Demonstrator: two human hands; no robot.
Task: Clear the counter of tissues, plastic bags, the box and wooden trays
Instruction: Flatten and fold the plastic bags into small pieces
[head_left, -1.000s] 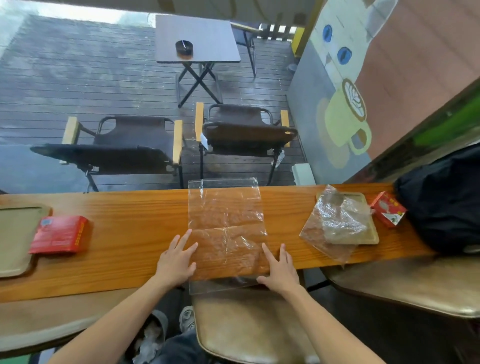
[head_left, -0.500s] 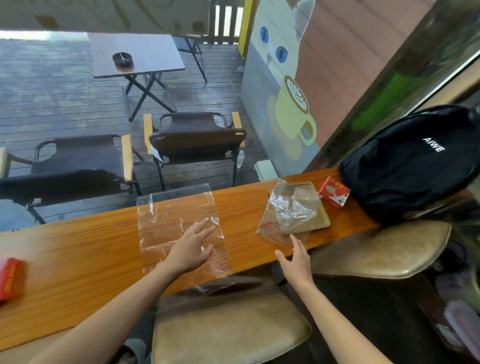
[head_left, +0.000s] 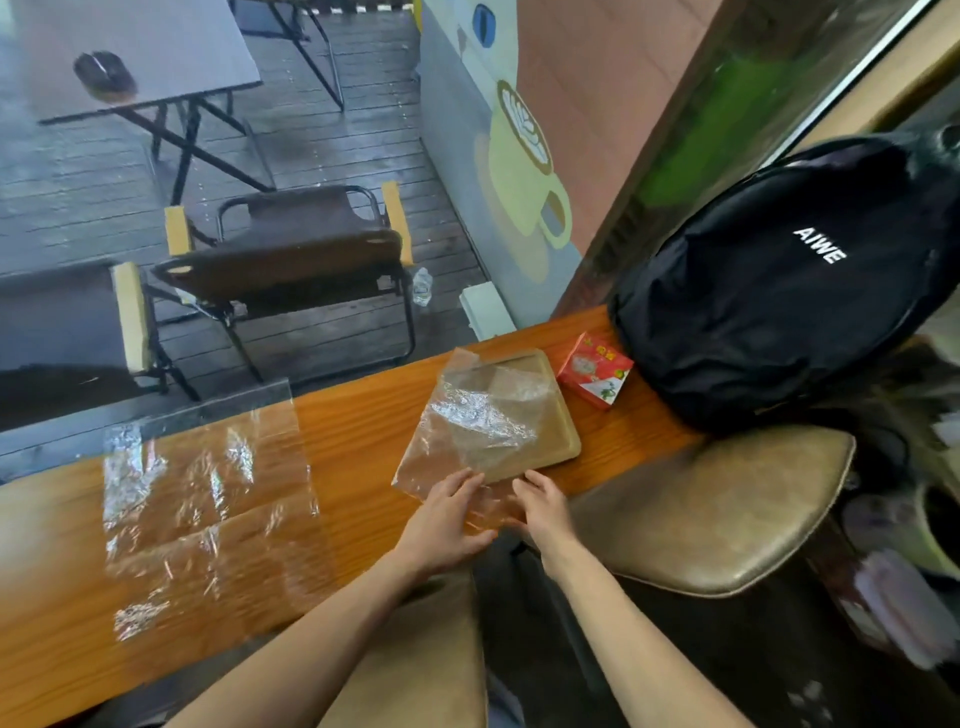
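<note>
Both hands were on the near edge of the crumpled plastic bag (head_left: 480, 431); left hand (head_left: 447, 517) lay with fingers fairly straight on the bag's near-left corner; right hand (head_left: 543, 506) had fingers bent down onto the near-right part; couldn't tell whether either actually pinched the film. That bag draped over the wooden tray (head_left: 558, 410), its near end spilling onto the counter (head_left: 358, 431); tray sat flat toward the counter's right end. Red box (head_left: 596, 370) lay just right of the tray's far corner, apart from it, close to the black backpack (head_left: 769, 291) printed AIWE; backpack filled the right end of the counter. Second plastic bag (head_left: 208, 499), flattened, lay well left of the hands, its far edge overhanging the counter's far side. Brown padded stools (head_left: 717, 509) stood below the near edge; folding chair (head_left: 291, 249) and folding table (head_left: 130, 57) were outside on the deck.
</note>
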